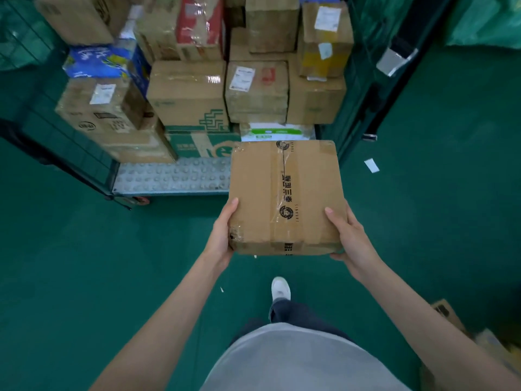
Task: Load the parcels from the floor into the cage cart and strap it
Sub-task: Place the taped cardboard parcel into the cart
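Note:
I hold a flat brown cardboard parcel [284,196] sealed with printed tape out in front of me, above the green floor. My left hand [221,235] grips its near left corner, thumb on top. My right hand [351,239] grips its near right corner, thumb on top, fingers underneath. Straight ahead stands the cage cart [172,176], its studded metal floor showing at the front. Many cardboard parcels [189,91] are stacked inside it, several layers high.
Green mesh cart walls [366,80] rise at right and left [56,142] of the opening. A white paper scrap [371,165] lies on the floor at right. More boxes [448,314] sit at the lower right edge. My shoe [280,289] is below the parcel.

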